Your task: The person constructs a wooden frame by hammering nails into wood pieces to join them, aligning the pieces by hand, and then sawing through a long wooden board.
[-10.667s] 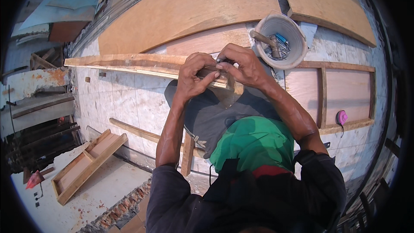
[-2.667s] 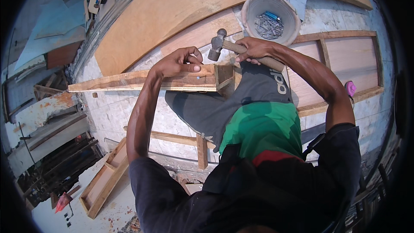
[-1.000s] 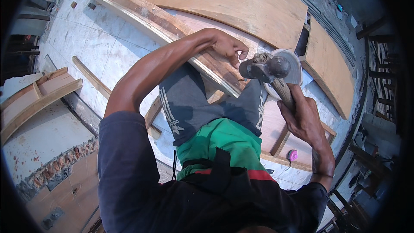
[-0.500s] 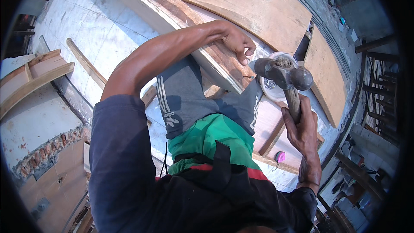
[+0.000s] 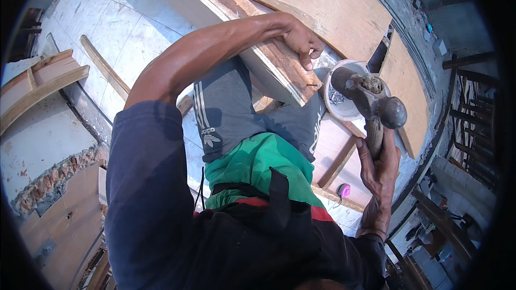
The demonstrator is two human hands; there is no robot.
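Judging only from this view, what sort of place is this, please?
Probably a building or renovation site used for carpentry: the right hand grips a ball-peen hammer, a bucket holds nails, and a broken brick edge lies exposed.

- Ball-peen hammer head: dull grey metal, scuffed
- Hammer handle: matt, worn wood
- Nail: thin dark metal
- Framed panel: rough, stained wood
- Plywood sheet: smooth, matt
- Bucket: pale, plastic-looking, matt
- Green garment: creased matt cloth
- Floor tiles: smooth, smudged
- Broken brick edge: rough, crumbly
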